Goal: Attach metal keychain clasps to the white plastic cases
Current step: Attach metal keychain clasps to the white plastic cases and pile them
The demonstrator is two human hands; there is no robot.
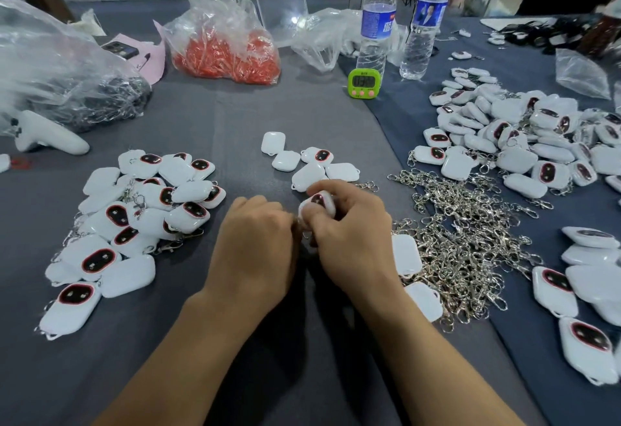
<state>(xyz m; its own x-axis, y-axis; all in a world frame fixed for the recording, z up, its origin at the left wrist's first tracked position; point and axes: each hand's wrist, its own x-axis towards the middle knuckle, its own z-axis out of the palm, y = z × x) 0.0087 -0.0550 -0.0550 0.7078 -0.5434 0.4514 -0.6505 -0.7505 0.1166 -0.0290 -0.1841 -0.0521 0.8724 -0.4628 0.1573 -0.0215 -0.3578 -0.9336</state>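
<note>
we have one view only, worn on the head. from there we look forward and steeply down over the grey worktop (255, 116), close enough that both forearms come in from the bottom edge and fill the lower middle. the left hand (258, 234) and right hand (353, 234) meet just below centre, with the white case (319, 205) in the right fingers nearest the middle of our sight. the lens is wide, so we also take in the worktop's far side, where a green timer (364, 82) and a water bottle (374, 22) stand small and high in frame.
</note>
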